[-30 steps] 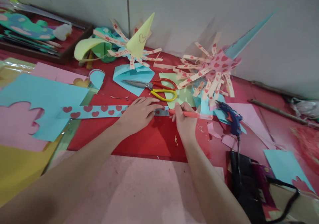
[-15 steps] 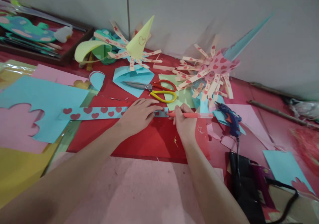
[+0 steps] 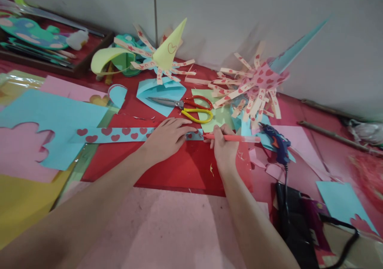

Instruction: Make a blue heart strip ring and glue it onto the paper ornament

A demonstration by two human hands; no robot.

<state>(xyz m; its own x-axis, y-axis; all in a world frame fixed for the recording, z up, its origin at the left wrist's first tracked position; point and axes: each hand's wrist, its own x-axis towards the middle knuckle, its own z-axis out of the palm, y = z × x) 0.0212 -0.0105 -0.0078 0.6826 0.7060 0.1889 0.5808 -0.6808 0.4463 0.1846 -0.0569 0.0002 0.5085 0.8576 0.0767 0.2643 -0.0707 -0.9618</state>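
Note:
My left hand (image 3: 166,138) lies flat, fingers stretched out, pressing down a long blue paper strip (image 3: 115,134) drawn with red hearts. My right hand (image 3: 224,146) is closed round a red marker pen (image 3: 236,138), whose tip touches the strip's right end beside my left fingertips. Both rest on a red sheet (image 3: 179,167). Scissors (image 3: 187,104) with red and yellow handles lie just beyond my hands.
A blue glue gun (image 3: 277,142) with its cord lies right of my right hand, a black box (image 3: 295,221) below it. Paper cone decorations with heart strips, one yellow (image 3: 167,52) and one pink (image 3: 263,77), stand by the wall. Blue, pink and yellow sheets lie left.
My right hand with the marker has shifted very slightly at the strip's end. My left hand stays pressed on the strip.

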